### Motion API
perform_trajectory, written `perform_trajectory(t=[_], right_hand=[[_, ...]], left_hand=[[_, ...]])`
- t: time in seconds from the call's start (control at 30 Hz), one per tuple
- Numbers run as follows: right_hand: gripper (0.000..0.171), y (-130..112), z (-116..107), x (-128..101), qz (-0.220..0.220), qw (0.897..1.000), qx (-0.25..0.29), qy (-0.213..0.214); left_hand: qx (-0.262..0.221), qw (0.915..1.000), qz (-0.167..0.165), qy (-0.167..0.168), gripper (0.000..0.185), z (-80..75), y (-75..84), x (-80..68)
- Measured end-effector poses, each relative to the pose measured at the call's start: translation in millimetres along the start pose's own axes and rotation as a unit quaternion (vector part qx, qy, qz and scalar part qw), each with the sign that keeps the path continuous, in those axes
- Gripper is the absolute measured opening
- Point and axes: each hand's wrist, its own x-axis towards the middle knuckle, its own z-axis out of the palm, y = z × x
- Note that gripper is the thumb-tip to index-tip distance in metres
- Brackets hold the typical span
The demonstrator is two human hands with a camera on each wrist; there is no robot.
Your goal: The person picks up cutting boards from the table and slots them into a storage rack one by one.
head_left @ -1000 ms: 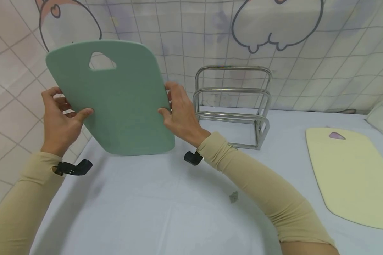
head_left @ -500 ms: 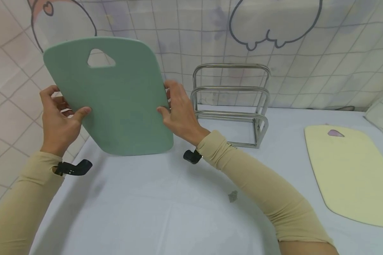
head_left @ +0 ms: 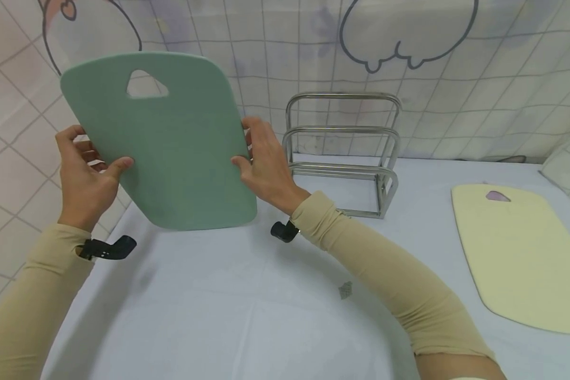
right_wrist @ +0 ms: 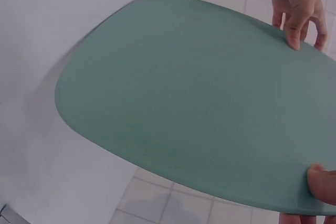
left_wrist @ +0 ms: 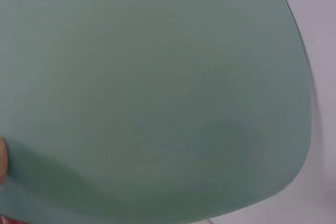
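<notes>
Head view: flat green plastic cutting board (head_left: pixel 171 148) w/ handle hole, pinched upright betw. left hand (head_left: pixel 83 179) & right hand (head_left: pixel 263 169). Likely stiff, light, smooth; side-edge grip suits.

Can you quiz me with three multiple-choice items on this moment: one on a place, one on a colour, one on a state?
1. Where does the yellow cutting board lie?
A. In the metal rack
B. Flat on the table, right of the metal rack
C. In the left hand

2. What colour is the cutting board held up by both hands?
A. Green
B. Yellow
C. White

3. What is the state of the metal rack?
A. It holds two boards
B. It lies on its side
C. It stands upright with no board in it

Answers:
1. B: it rests flat on the table, apart from the rack.
2. A: the green cutting board is gripped at its side edges by the left hand and right hand.
3. C: its bars show no board between them.
</notes>
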Motion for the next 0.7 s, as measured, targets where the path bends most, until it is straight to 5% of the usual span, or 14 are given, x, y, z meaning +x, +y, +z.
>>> perform_trajectory(t=[0.7], right_hand=[[0.047, 2.4, -3.6, 3.6, -0.006, 1.000, 0.008, 0.005]], left_hand=[[-0.002, 0.9996, 0.027, 0.003, 0.077, -1.8, 5.5, 3.5]])
